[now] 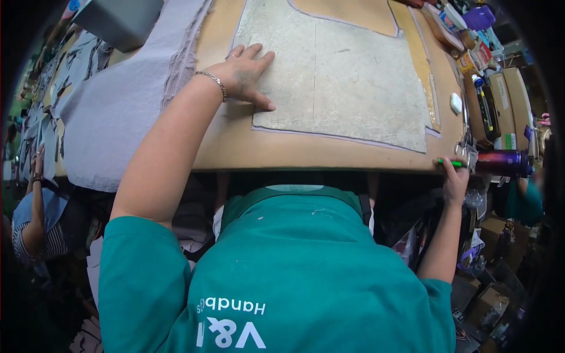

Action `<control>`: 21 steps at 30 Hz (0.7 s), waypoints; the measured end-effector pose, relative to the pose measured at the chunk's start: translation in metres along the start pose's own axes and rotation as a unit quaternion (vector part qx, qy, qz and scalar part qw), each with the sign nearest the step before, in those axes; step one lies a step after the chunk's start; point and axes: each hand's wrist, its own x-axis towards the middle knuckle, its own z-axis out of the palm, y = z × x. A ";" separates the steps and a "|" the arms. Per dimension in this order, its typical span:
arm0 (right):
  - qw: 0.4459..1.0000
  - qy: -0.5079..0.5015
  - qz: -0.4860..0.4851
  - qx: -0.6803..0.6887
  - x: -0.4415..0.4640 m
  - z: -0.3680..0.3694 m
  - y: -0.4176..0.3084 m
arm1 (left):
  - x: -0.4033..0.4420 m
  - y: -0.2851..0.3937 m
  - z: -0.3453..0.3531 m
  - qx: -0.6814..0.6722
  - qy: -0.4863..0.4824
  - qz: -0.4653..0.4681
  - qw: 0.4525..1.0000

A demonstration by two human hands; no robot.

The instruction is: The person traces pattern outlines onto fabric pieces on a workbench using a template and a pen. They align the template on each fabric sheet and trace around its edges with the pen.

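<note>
Head view on my feed: the pale panel [347, 82] lies on the table [282, 154], its stepped near edge facing the body. My left hand [244, 73] is the nearer one, palm down across the panel's left edge, fingers spread and gripping nothing. My right hand [455, 187] pinches a green pen [455, 164] just off the panel's near right corner; the pen's long axis runs sideways, its dark end towards that corner. The panel runs out of frame at the far side, so I can't tell its full long axis. Containers: well left of the panel stands a grey box [120, 23], contents hidden from me; right of it, a narrow carton [503, 103] and a purple bottle [500, 163], neither showing what's inside.
</note>
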 end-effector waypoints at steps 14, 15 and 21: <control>0.949 -0.297 -0.042 0.101 -0.024 0.272 -0.091 | -0.011 -0.067 -0.019 -0.042 0.037 -0.036 0.998; 0.943 -0.311 -0.055 0.108 -0.021 0.299 -0.090 | -0.013 -0.066 -0.018 -0.041 0.039 -0.043 0.997; 0.951 -0.276 -0.129 0.051 -0.024 0.384 -0.094 | -0.011 -0.064 -0.016 -0.040 0.018 -0.070 0.997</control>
